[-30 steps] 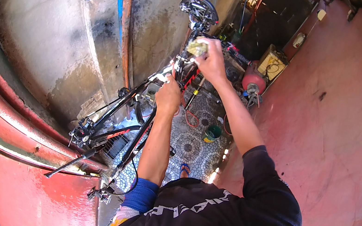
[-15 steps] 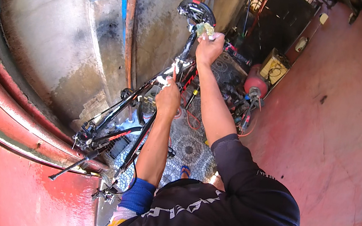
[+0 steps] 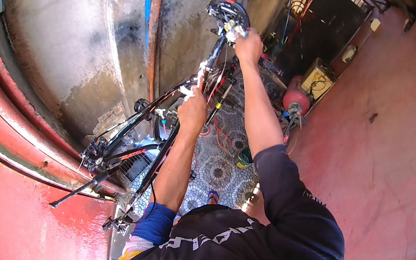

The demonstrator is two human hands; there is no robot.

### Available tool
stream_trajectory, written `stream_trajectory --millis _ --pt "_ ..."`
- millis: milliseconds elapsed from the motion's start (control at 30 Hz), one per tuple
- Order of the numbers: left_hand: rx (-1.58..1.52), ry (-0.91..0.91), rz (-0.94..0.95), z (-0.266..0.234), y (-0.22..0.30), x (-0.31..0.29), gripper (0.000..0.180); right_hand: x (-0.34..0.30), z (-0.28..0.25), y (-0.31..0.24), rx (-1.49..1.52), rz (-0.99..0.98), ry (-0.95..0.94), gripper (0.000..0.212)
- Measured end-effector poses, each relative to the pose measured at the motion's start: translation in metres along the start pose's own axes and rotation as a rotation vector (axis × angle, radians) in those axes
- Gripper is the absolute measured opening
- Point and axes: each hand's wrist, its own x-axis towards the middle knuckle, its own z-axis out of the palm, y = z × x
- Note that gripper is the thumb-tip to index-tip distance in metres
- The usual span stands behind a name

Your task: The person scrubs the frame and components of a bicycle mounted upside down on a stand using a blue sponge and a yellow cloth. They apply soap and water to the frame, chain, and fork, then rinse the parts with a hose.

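A black bicycle frame (image 3: 137, 118) with red marks stands tilted in front of me, its saddle (image 3: 221, 8) at the top and its black seat post (image 3: 216, 55) below that. White foam clings to the post and the tube's top. My left hand (image 3: 192, 110) is closed around the frame just below the seat post, with foam by the fingers. In my right hand (image 3: 249, 47) is a pale, foamy sponge (image 3: 233, 29), pressed near the underside of the saddle, where the post meets it. The fingertips on the sponge are partly hidden.
A stained wall (image 3: 67, 28) with a blue pipe (image 3: 146, 2) and a brown pipe (image 3: 151, 41) stands behind the bicycle. On the right are a red tank (image 3: 296, 93) and a yellowish container (image 3: 317, 76). A dark green bucket (image 3: 244, 158) stands on the patterned floor (image 3: 215, 155).
My right hand has moved slightly right and down with the sponge, which now shows more white foam. The frame's lower end has shifted a little left. My left hand keeps its hold.
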Motion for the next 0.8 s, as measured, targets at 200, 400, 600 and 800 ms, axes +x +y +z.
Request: stream_trajectory --millis 200,400,600,800 --pt "0.02 -0.011 0.005 -0.005 -0.005 -0.008 0.038 -0.02 0.022 0.015 0.031 -0.156 0.198 0.04" --pt "0.018 -0.017 -0.002 -0.002 -0.01 -0.011 0.036 0.038 0.015 0.014 0.004 -0.043 -0.249 0.024" --pt "0.025 -0.082 -0.042 0.003 0.002 -0.003 0.04 0.017 0.002 0.029 0.486 -0.01 -0.239 0.021" --pt "0.024 -0.092 -0.033 0.002 0.003 0.01 0.04 -0.049 0.015 0.104 0.142 -0.083 -0.057 0.029"
